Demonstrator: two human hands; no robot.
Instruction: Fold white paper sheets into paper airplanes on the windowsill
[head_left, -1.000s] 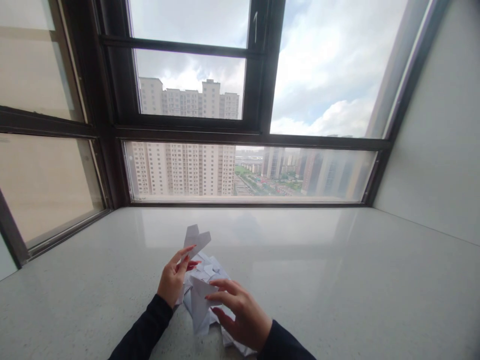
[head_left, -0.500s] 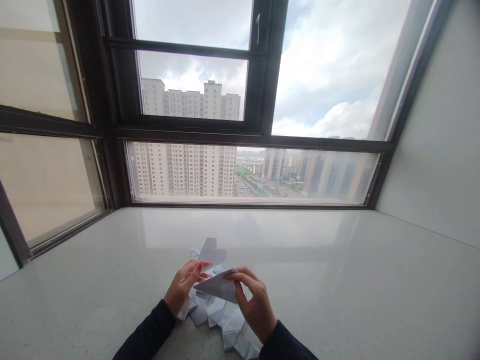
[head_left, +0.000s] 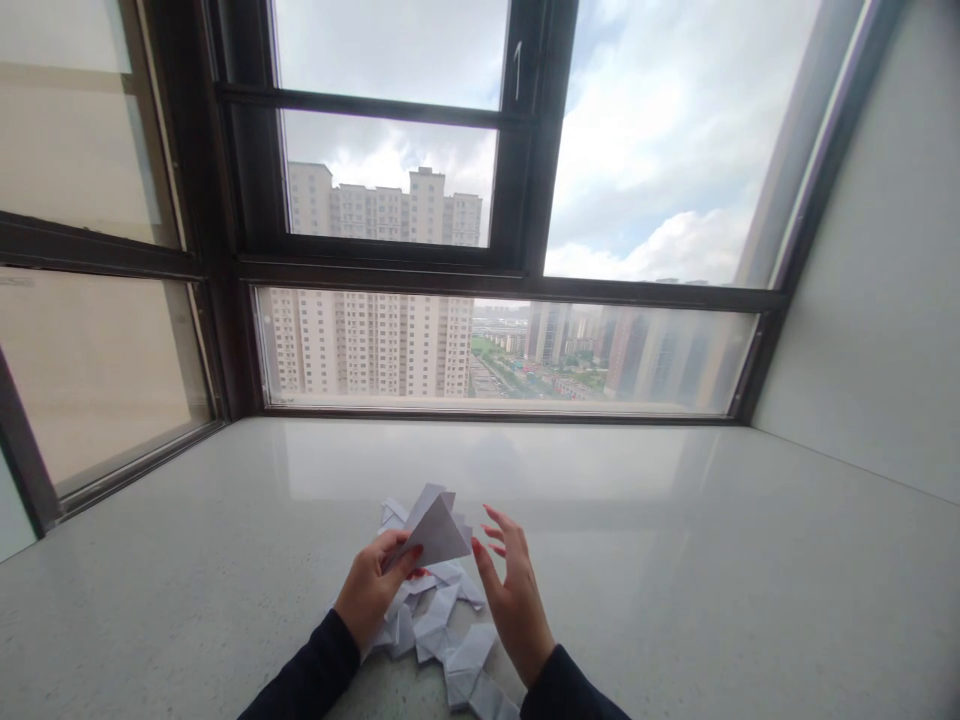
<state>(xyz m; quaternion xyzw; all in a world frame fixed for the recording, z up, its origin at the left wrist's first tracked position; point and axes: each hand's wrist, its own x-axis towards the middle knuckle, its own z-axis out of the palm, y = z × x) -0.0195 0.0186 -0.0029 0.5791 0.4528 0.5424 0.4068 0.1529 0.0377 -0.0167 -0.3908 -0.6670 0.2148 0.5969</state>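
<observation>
Between the thumb and fingers of my left hand (head_left: 373, 588) is a folded white paper piece (head_left: 438, 530), a triangle with its point upward. More paper layers show behind it. My right hand (head_left: 514, 590) is just right of the paper, fingers spread and curved, holding nothing. Its thumb tip is close to the paper's right corner; whether they touch is hard to tell. Below and behind the hands, several folded white paper pieces (head_left: 435, 622) lie in a loose pile on the pale sill, partly covered by my left hand.
The pale speckled sill (head_left: 675, 560) stretches to the dark window frame (head_left: 495, 414) at the back. A white wall (head_left: 870, 300) stands at the right, and a side window (head_left: 97, 370) at the left. Tall buildings show outside.
My right hand has let go of the triangular paper and opened. The triangle has moved left and up into my left hand, its point now upward, in front of the other held paper.
</observation>
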